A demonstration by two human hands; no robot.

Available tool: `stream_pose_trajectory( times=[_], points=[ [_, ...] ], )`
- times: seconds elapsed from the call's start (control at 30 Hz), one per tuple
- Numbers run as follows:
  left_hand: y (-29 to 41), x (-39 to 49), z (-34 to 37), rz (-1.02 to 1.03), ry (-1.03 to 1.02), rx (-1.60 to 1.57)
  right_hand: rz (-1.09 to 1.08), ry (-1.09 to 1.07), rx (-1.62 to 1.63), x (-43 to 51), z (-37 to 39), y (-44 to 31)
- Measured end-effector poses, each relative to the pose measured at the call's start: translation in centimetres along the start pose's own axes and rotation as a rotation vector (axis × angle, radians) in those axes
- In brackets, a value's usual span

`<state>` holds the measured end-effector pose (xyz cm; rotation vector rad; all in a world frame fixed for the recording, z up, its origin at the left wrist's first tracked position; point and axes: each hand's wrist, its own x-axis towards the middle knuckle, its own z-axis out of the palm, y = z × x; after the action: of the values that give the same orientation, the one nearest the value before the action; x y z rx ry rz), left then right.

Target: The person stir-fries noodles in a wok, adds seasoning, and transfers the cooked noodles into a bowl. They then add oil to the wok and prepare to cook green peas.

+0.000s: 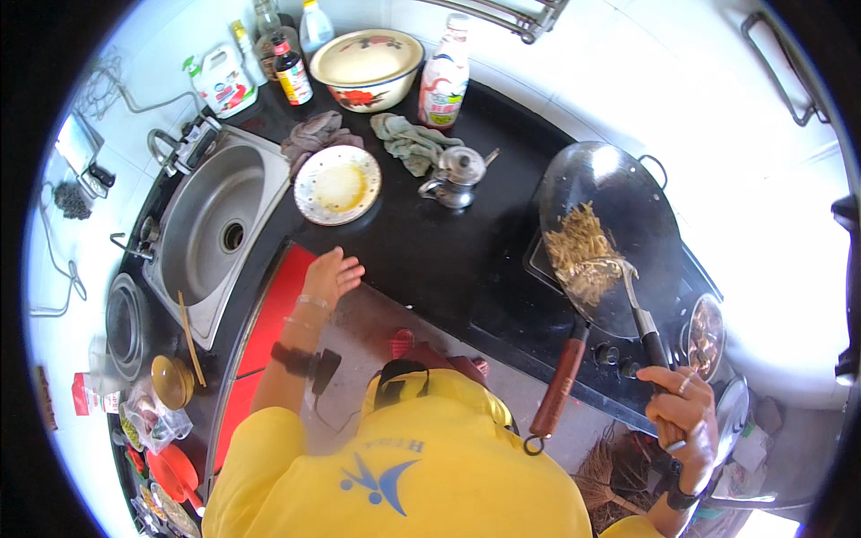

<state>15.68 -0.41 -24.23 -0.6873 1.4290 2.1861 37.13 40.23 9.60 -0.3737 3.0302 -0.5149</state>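
My right hand [683, 403] grips the handle of a metal wok spatula [639, 309]. The spatula's head lies in pale brown shredded food [580, 249] inside a dark wok [642, 235], which sits on the stove. The wok's wooden handle [562, 390] points toward me, with neither hand on it. Over the counter's front edge, my left hand [331, 277] hangs in the air with nothing in it, its fingers partly spread. Nearest to that hand is a dotted white plate [309, 181], with yellowish liquid or residue on it.
A metal pot with a spout [461, 176] stands between plate and wok. Behind are rags [410, 144], a plastic bottle [444, 81] and a lidded enamel basin [366, 70]. A steel sink [202, 242] lies left. Right of the stove is a bowl of food [705, 336].
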Motion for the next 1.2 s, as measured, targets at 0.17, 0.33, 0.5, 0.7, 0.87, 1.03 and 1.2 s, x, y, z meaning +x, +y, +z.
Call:
stream_pose_trajectory(
  times=[0.17, 0.33, 0.5, 0.7, 0.87, 1.03, 1.2],
  points=[
    [3.7, 8.2, -2.9, 0.05, 0.249, -0.125, 0.17, 0.113, 0.0, 3.0, 4.6, 4.4],
    [4.8, 12.7, -4.3, 0.037, 0.149, -0.093, 0.181, 0.268, -0.058, 5.2, 6.8, 7.2],
    [5.1, 14.6, -4.8, 0.037, 0.088, -0.023, 0.08, 0.18, -0.091, 4.5, 7.1, 3.2],
    [6.2, 15.1, -6.1, 0.037, -0.034, -0.039, 0.078, 0.206, 0.019, 2.3, 6.9, -0.2],
    [6.4, 12.0, -5.9, 0.037, -0.057, -0.111, 0.191, 0.298, 0.035, 2.3, 6.7, 6.8],
    [6.5, 3.5, -5.9, 0.091, -0.11, -0.095, 0.585, 0.638, 0.164, 2.5, -0.6, 10.3],
    [5.5, -4.1, -4.2, 0.075, -0.131, -0.032, 0.76, 0.703, 0.427, 2.6, -5.7, 14.2]
  ],
)
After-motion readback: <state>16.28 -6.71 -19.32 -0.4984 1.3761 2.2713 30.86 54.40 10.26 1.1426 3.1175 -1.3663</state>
